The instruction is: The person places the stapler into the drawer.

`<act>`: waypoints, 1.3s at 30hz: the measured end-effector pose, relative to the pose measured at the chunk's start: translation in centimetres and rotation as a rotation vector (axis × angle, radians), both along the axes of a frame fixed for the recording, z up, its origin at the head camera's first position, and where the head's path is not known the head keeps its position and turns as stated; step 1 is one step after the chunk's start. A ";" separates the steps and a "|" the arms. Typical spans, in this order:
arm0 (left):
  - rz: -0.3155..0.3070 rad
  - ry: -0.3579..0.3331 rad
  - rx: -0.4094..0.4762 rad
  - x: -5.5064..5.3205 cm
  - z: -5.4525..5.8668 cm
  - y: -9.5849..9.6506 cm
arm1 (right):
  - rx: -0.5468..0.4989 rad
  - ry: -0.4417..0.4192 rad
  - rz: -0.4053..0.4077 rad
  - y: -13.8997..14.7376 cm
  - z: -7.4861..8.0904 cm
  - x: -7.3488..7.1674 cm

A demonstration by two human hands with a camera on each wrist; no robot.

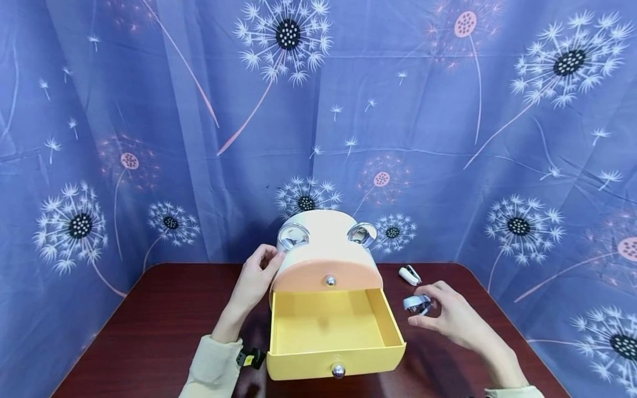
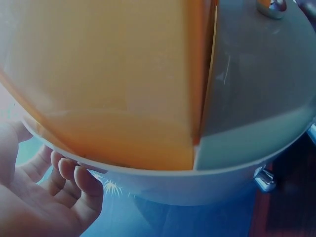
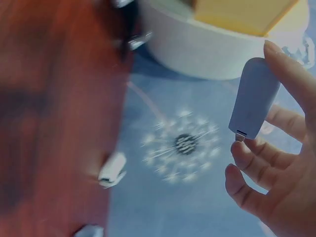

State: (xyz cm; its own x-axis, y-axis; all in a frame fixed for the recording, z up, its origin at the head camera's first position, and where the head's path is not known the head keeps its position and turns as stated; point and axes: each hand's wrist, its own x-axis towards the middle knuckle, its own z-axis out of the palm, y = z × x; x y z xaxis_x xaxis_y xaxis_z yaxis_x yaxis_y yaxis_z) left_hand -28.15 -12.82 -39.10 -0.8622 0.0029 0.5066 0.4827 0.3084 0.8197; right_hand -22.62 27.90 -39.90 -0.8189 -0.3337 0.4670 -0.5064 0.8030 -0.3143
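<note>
Two hands [image 1: 251,282] [image 1: 455,315], yellow drawer [image 1: 328,326], reddish-brown table [image 1: 164,315], blue dandelion curtain [image 1: 368,124]

Wrist view, drawer [image 3: 242,16] cropped, white stapler [image 3: 113,168] blurred

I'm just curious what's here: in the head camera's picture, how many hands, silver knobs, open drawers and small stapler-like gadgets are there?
Hands: 2 (left hand, right hand)
Silver knobs: 2 (upper knob, lower knob)
Open drawers: 1 (yellow drawer)
Stapler-like gadgets: 2 (white gadget, blue-grey gadget)
Total: 7
</note>
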 end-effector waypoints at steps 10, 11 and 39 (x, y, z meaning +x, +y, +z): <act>0.008 0.006 0.000 0.0 0.2 -0.1 | -0.007 0.096 0.084 -3.3 5.5 1.7; 0.009 0.004 0.004 0.0 0.2 -0.1 | 0.000 0.104 0.090 -3.7 6.0 1.9; -0.005 -0.014 0.023 0.8 0.9 0.3 | 0.410 0.027 0.568 -17.0 9.4 2.0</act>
